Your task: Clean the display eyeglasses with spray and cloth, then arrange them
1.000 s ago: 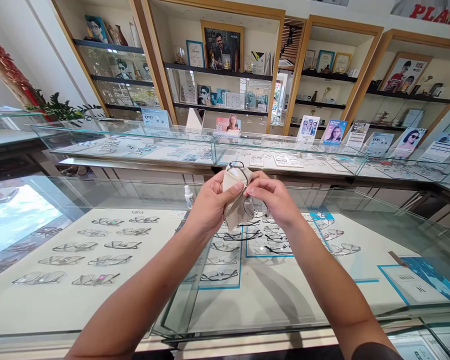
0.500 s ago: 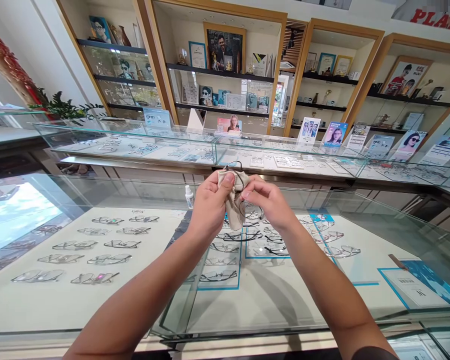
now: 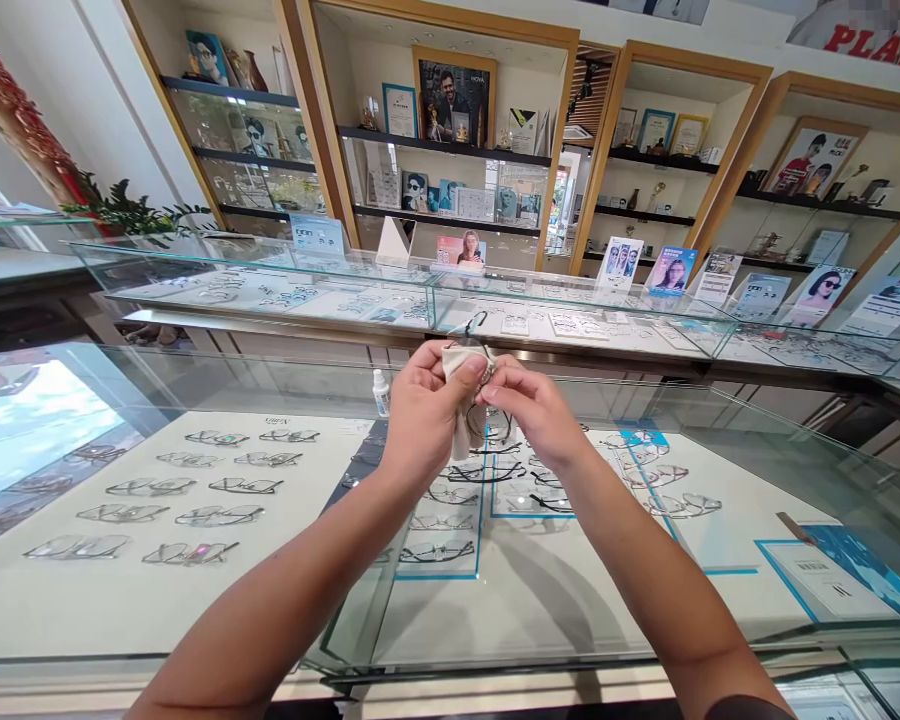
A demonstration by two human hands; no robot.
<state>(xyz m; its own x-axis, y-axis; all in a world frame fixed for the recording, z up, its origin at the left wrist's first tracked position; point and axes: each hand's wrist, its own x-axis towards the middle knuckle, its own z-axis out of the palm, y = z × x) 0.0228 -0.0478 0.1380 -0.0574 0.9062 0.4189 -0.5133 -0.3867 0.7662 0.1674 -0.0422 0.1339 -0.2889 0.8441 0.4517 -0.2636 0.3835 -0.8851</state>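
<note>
Holding glasses (image 3: 499,428) up between both hands, over the glass counter (image 3: 510,615). Pinching cloth (image 3: 457,361) around the upper lens with left hand (image 3: 426,408), thumb pressed down on top. Clamping onto the glasses near the middle with right hand (image 3: 536,412), as far as can be told. Looks light and thin-rimmed, likely springy at the rim and easy to bend, with smooth lenses that probably smear or scratch. Best taken by the rim edge or bridge, not by an arm. Should feel soft and limp in the cloth. Cannot see where right fingertips meet the rim. Hard to trace the lower lens, at five o'clock from the cloth, against display frames (image 3: 436,551) behind. Cannot read the label on the bottle (image 3: 381,394), at nine o'clock from the left hand.
</note>
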